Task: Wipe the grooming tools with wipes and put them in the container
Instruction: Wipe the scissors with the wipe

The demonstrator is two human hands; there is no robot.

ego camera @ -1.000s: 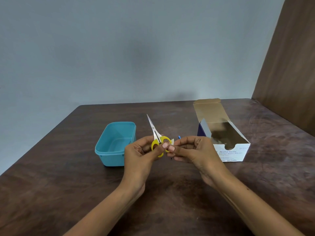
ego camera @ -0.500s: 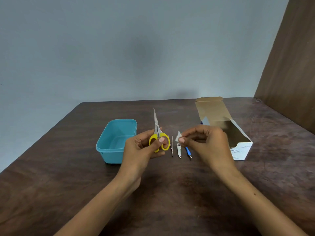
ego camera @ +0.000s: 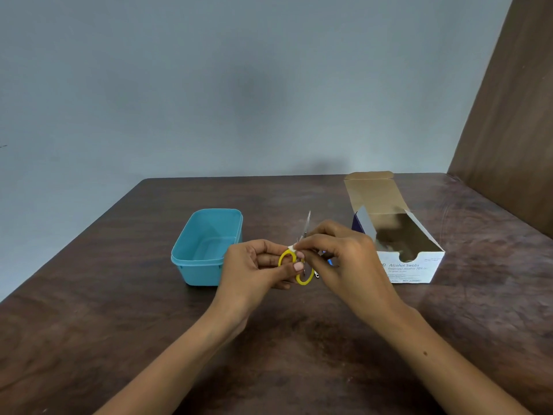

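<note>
Scissors (ego camera: 294, 266) were gripped by the yellow handles in the left hand (ego camera: 254, 268); the right hand (ego camera: 338, 259) pinched a wipe (ego camera: 291, 248) against them, right of the tub (ego camera: 206, 245).

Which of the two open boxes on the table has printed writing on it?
The white cardboard box right of the hands, labelled Alcohol Swabs, its lid flap folded back. The blue plastic container on the left is plain and lidless.

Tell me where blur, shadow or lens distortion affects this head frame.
Head view: right hand and wipe slightly motion-blurred; scissors blade tip soft; faint shadow patch on the wall; table edges splay from wide-angle distortion.
</note>
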